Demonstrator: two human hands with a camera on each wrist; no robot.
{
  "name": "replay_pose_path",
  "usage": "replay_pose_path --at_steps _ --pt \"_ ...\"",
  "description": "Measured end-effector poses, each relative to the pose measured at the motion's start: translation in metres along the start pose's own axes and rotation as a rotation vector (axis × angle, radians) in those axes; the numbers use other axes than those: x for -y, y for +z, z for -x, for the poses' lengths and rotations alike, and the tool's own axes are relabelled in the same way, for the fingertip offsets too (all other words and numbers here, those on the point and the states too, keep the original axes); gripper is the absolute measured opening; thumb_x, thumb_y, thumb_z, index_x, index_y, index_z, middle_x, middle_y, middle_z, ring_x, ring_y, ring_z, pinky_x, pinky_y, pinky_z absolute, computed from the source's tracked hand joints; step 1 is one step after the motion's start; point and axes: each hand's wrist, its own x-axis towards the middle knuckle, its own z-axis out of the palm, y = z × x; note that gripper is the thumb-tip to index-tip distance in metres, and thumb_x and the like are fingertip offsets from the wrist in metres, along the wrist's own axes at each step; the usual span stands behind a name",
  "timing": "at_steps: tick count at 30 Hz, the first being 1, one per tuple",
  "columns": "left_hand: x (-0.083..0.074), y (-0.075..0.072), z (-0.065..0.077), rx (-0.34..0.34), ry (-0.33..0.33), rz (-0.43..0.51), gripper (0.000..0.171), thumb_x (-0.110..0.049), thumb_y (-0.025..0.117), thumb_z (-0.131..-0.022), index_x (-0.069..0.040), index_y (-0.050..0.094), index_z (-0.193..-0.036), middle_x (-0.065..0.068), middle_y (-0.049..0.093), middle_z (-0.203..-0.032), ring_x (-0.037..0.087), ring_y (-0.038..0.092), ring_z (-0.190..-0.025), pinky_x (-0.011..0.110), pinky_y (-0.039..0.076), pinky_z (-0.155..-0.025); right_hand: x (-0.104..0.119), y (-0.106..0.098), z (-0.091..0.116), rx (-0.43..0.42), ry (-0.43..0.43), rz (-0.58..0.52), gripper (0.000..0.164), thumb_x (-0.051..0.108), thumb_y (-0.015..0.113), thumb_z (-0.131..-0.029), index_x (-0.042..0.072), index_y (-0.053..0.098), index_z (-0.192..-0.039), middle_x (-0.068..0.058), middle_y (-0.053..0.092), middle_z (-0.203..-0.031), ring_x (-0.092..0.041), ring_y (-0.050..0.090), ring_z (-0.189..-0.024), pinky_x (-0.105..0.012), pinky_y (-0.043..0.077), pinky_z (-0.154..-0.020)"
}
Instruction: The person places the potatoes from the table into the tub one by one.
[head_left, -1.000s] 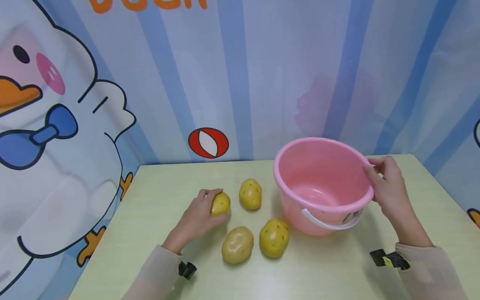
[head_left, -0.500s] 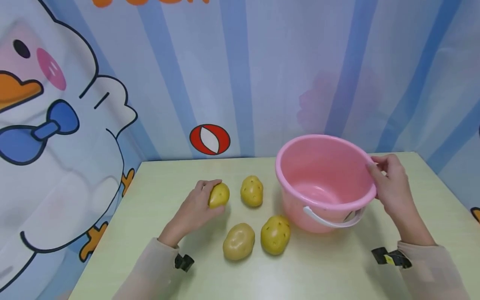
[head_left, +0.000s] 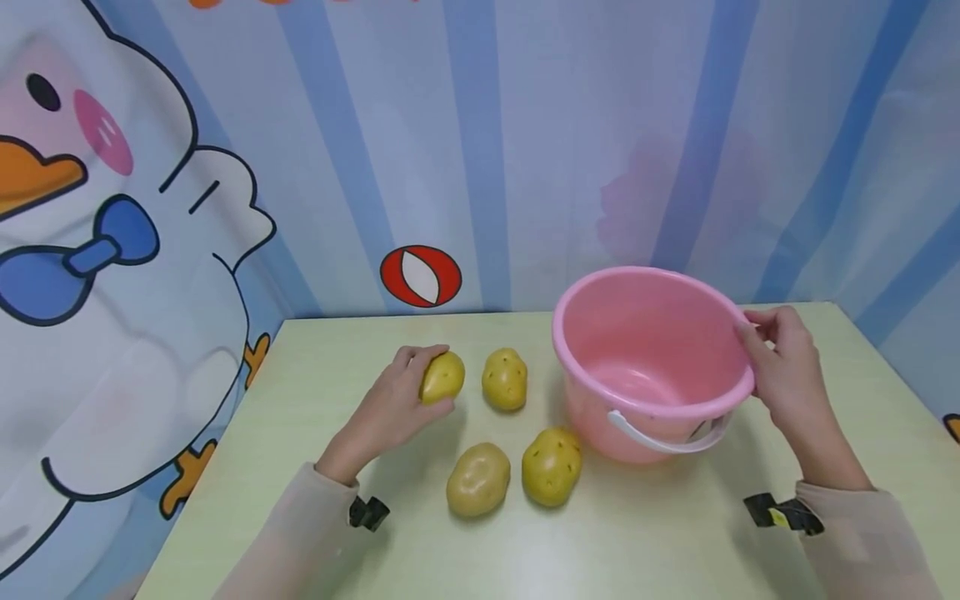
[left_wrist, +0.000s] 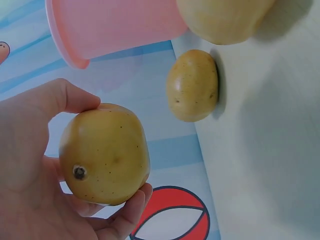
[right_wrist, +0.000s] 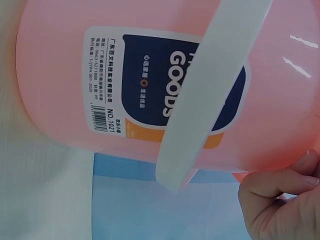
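Observation:
My left hand [head_left: 390, 404] grips a yellow potato [left_wrist: 107, 155] between thumb and fingers, raised over the table in the left wrist view. In the head view a second yellow potato [head_left: 505, 380] lies just to its right. Closer to me rest a paler, smooth potato [head_left: 478, 480] and a pitted yellow one [head_left: 551, 467]. With thumb and fingers, my right hand [head_left: 786, 358] pinches the right rim of a pink bucket [head_left: 626, 425], which stands upright with its inside showing bare. The bucket's white handle [right_wrist: 210, 95] hangs down its near side, across a label [right_wrist: 102, 85].
The pale table [head_left: 300, 375] backs onto a blue striped backdrop [head_left: 555, 150] printed with a white duck [head_left: 150, 358] and a red ball [head_left: 442, 275]. Small black devices are strapped at both sleeve cuffs.
My left hand has lifted the potato from the table and moved slightly away from me. My right hand stays on the bucket's rim. The head view has tilted down a little.

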Motion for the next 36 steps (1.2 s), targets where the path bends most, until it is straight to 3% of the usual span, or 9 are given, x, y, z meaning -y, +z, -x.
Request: replay_pose_path --at_steps 15,36 --pt "-0.027 -0.008 -0.006 0.013 0.065 0.026 0.065 -0.034 0.065 -0.089 -0.02 0.043 -0.149 0.008 0.045 -0.135 0.023 0.051 -0.097 0.037 0.049 -0.076 -0.001 0.002 -0.001 0.0 -0.012 -0.011 0.047 0.027 0.04 -0.108 -0.012 0.037 -0.135 -0.024 0.048 -0.11 -0.009 0.058 -0.067 -0.024 0.054 -0.053" --pt "-0.061 -0.017 -0.011 -0.009 0.215 0.036 0.064 -0.03 0.063 -0.09 -0.02 0.043 -0.15 0.004 0.047 -0.129 0.018 0.051 -0.092 0.033 0.05 -0.073 -0.003 0.002 -0.001 -0.004 -0.01 -0.023 0.048 0.027 0.04 -0.108 -0.011 0.036 -0.136 -0.026 0.048 -0.112 -0.011 0.059 -0.071 -0.023 0.054 -0.054"
